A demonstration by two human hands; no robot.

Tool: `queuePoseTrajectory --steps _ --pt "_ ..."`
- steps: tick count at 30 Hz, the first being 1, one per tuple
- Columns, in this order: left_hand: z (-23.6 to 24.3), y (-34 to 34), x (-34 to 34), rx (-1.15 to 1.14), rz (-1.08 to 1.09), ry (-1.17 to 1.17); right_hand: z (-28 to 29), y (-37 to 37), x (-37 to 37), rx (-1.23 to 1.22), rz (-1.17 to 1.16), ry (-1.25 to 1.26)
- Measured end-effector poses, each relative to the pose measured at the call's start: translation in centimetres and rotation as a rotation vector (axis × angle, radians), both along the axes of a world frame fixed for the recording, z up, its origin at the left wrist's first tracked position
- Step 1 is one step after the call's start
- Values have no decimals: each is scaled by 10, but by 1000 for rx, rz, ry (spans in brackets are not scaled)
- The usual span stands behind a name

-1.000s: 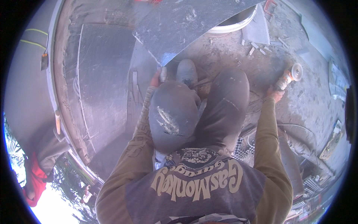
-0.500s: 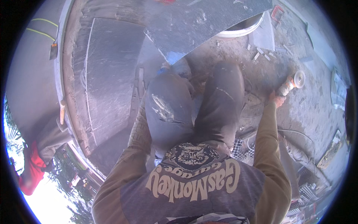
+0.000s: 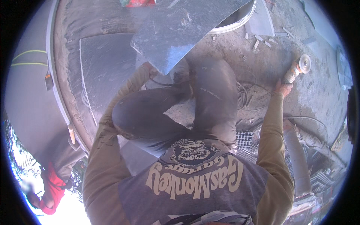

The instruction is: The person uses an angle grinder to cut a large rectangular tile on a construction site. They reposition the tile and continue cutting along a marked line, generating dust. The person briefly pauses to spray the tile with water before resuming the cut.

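My right hand [image 3: 285,87] grips an angle grinder [image 3: 292,74] with a pale disc at its upper end, held out to my right above the dusty ground. My left hand [image 3: 149,66] is by the lower left edge of a dark stone slab [image 3: 176,22], its fingers mostly hidden there. The slab lies slanted across a round white-rimmed bucket [image 3: 232,27] and has a light blue patch near its lower corner. My bent knees sit below the slab, the left one swung out to the left.
Another slab [image 3: 101,71] lies to the left, beside a long pale edging strip [image 3: 52,71] and a wooden-handled tool [image 3: 71,133]. Small offcuts [image 3: 258,39] lie beyond the grinder. A person in red [image 3: 52,187] is at the lower left. Cables [image 3: 247,93] and a perforated grid [image 3: 243,140] lie near my right leg.
My left knee has swung out to the left and down. My left arm has shifted left, its hand higher along the slab. The grinder has risen since half a second ago.
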State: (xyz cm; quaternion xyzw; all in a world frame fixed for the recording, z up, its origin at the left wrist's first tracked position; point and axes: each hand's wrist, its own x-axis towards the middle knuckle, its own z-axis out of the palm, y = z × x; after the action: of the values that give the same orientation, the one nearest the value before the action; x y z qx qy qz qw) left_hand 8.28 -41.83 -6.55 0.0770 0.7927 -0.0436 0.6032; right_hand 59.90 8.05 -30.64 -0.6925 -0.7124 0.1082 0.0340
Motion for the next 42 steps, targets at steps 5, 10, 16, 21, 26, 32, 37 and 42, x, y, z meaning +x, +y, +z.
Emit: queuePoseTrajectory --steps 5,10,16,21,26,32,37,42 --pt "50 10 -27 -172 -190 -165 3 -6 -18 -50 -42 43" --pt "123 43 -22 -269 -220 -114 -15 16 23 11 -44 -4" --pt "148 21 15 -298 -470 82 -30 15 14 40 -4 -23" --pt "166 50 29 -363 -650 67 -33 15 18 26 13 -5" --pt "165 37 37 -335 -645 110 -36 21 17 62 62 -6" --pt "297 69 -24 -389 -528 308 -4 -5 6 -227 -271 119" --pt "229 2 -68 -146 -343 509 -34 -1 13 -17 -118 55" --pt "93 -61 -130 111 54 551 14 -17 -36 -126 -189 -15"
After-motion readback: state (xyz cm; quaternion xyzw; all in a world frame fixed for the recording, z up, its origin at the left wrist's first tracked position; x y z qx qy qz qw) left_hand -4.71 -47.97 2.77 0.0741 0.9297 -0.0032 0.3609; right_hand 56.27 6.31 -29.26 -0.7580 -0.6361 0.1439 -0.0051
